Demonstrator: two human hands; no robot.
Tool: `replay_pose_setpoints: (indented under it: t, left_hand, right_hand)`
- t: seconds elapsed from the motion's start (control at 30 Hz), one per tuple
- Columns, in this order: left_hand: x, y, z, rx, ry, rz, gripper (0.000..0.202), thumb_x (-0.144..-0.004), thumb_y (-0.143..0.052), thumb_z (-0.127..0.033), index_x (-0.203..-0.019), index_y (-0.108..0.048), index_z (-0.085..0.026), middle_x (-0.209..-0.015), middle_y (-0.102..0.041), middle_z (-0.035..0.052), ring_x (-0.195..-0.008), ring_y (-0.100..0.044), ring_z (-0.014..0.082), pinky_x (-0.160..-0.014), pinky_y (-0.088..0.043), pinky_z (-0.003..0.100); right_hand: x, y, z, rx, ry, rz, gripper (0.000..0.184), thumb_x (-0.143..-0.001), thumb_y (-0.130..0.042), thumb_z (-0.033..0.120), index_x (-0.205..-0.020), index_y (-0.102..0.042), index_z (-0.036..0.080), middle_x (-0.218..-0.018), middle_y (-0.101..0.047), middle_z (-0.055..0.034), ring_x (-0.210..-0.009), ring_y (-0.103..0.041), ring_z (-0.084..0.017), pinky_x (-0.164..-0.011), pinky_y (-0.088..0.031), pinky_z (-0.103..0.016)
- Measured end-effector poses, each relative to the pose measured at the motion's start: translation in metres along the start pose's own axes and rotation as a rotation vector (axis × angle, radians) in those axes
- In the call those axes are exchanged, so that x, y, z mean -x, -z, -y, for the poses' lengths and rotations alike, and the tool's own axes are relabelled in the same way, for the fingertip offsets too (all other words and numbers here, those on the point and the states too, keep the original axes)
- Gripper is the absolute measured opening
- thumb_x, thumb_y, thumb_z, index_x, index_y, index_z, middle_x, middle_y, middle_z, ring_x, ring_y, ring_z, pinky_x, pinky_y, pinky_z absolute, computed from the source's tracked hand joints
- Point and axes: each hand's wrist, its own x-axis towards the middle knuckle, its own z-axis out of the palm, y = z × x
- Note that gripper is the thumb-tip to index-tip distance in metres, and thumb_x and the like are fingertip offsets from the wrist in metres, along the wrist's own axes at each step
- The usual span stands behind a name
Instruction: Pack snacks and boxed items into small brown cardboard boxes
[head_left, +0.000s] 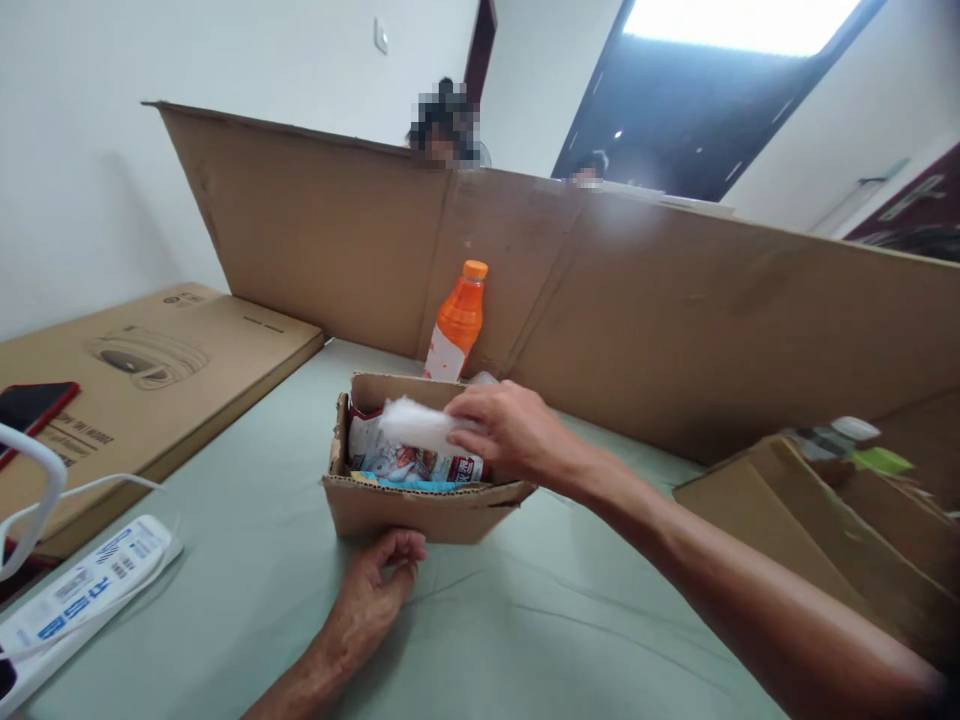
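Observation:
A small open cardboard box [409, 512] stands on the table with printed snack packets [397, 462] and a light blue packet [420, 486] inside. Over its opening, my right hand [510, 425] grips a white, soft-looking plastic bundle [416, 424] between thumb and fingers. What exactly the bundle is, I cannot make out. My left hand [379, 580] rests on the table by the front of the box, fingers loosely curled, thumb apart, holding nothing. Just behind the box, an orange drink bottle [459, 320] with a white label stands tilted; its base is hidden.
A tall cardboard screen [337, 230] spans the back. On the left lie a flat carton [225, 345], a phone [34, 410] and a white power strip [97, 580] with cables. At right sits another open box [757, 500] with containers. Two people's heads show beyond the screen.

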Motion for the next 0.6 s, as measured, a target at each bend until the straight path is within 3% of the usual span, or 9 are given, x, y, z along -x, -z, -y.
replay_pose_setpoints:
  t: [0.17, 0.27, 0.37, 0.43, 0.47, 0.53, 0.6]
  left_hand:
    - [0.0, -0.001, -0.001, -0.03, 0.037, 0.003, 0.024, -0.07, -0.059, -0.024, -0.09, -0.073, -0.021, -0.098, -0.077, 0.0087, -0.1, -0.069, 0.0258, -0.096, -0.052, 0.039]
    - [0.001, -0.003, -0.005, -0.045, 0.061, -0.001, 0.025, -0.07, -0.057, -0.024, -0.089, -0.073, -0.021, -0.099, -0.076, 0.0091, -0.101, -0.069, 0.0252, -0.096, -0.051, 0.037]
    - [0.001, -0.003, -0.009, -0.032, 0.058, -0.016, 0.024, -0.07, -0.058, -0.025, -0.088, -0.073, -0.02, -0.096, -0.077, 0.0088, -0.098, -0.07, 0.0245, -0.093, -0.052, 0.035]
    - [0.002, -0.001, -0.011, -0.02, 0.027, -0.054, 0.021, -0.072, -0.059, -0.026, -0.086, -0.073, -0.02, -0.091, -0.076, 0.0077, -0.091, -0.07, 0.0233, -0.088, -0.054, 0.033]
    - [0.004, 0.002, -0.012, -0.018, -0.001, -0.1, 0.019, -0.074, -0.059, -0.027, -0.085, -0.073, -0.019, -0.086, -0.075, 0.0068, -0.086, -0.07, 0.0223, -0.085, -0.055, 0.033]
    - [0.008, 0.009, -0.016, -0.025, -0.094, -0.253, 0.018, -0.08, -0.059, -0.03, -0.086, -0.072, -0.019, -0.081, -0.072, 0.0052, -0.079, -0.068, 0.0202, -0.079, -0.055, 0.031]
    - [0.015, 0.017, -0.018, -0.03, -0.221, -0.447, 0.018, -0.084, -0.06, -0.03, -0.093, -0.071, -0.019, -0.087, -0.07, 0.005, -0.084, -0.067, 0.0195, -0.082, -0.054, 0.03]
  right_hand:
    - [-0.042, -0.036, 0.021, 0.271, 0.139, 0.474, 0.009, -0.08, -0.071, 0.011, -0.085, -0.076, 0.017, -0.075, -0.076, -0.0061, -0.073, -0.071, -0.02, -0.067, -0.043, -0.03]
    - [-0.05, -0.036, 0.026, 0.255, 0.117, 0.663, 0.015, -0.084, -0.065, 0.014, -0.095, -0.075, 0.014, -0.082, -0.077, -0.0091, -0.076, -0.071, -0.021, -0.059, -0.04, -0.028]
    - [-0.048, -0.023, 0.02, 0.144, 0.062, 0.728, 0.019, -0.086, -0.066, 0.02, -0.102, -0.076, 0.015, -0.09, -0.078, -0.0085, -0.08, -0.071, -0.021, -0.061, -0.042, -0.027]
    - [-0.038, -0.009, 0.011, 0.009, 0.044, 0.61, 0.022, -0.087, -0.067, 0.024, -0.107, -0.076, 0.019, -0.096, -0.078, -0.0061, -0.085, -0.071, -0.02, -0.068, -0.047, -0.027]
    - [-0.028, -0.001, 0.005, -0.063, 0.012, 0.478, 0.023, -0.088, -0.066, 0.025, -0.109, -0.076, 0.021, -0.099, -0.078, -0.005, -0.086, -0.071, -0.019, -0.071, -0.049, -0.027]
    - [0.0, 0.013, -0.008, -0.193, -0.137, 0.1, 0.023, -0.091, -0.063, 0.028, -0.109, -0.075, 0.022, -0.102, -0.078, -0.0042, -0.088, -0.07, -0.018, -0.075, -0.052, -0.028]
    - [0.039, 0.019, -0.02, -0.27, -0.342, -0.285, 0.022, -0.093, -0.061, 0.034, -0.104, -0.075, 0.021, -0.101, -0.077, -0.0046, -0.088, -0.07, -0.018, -0.077, -0.054, -0.03]
